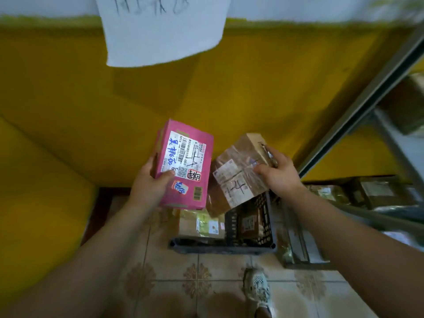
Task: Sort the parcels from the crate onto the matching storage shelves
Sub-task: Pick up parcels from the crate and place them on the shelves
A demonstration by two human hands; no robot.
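Note:
My left hand point(150, 183) grips a pink parcel point(188, 157) by its left edge, thumb across the white shipping label with blue handwriting. My right hand point(278, 173) holds a brown taped cardboard parcel point(238, 171) from its right side, together with a pen point(269, 154) between the fingers. Both parcels hang side by side above a dark plastic crate point(222, 246) on the floor. Inside the crate lie more brown parcels point(202, 226), partly hidden by the two held ones.
A metal storage shelf point(367, 97) rises at the right, with parcels point(376, 193) on its low level. A yellow wall stands ahead with a white handwritten paper sign point(163, 31) hanging on it. My shoe point(258, 288) stands on the tiled floor near the crate.

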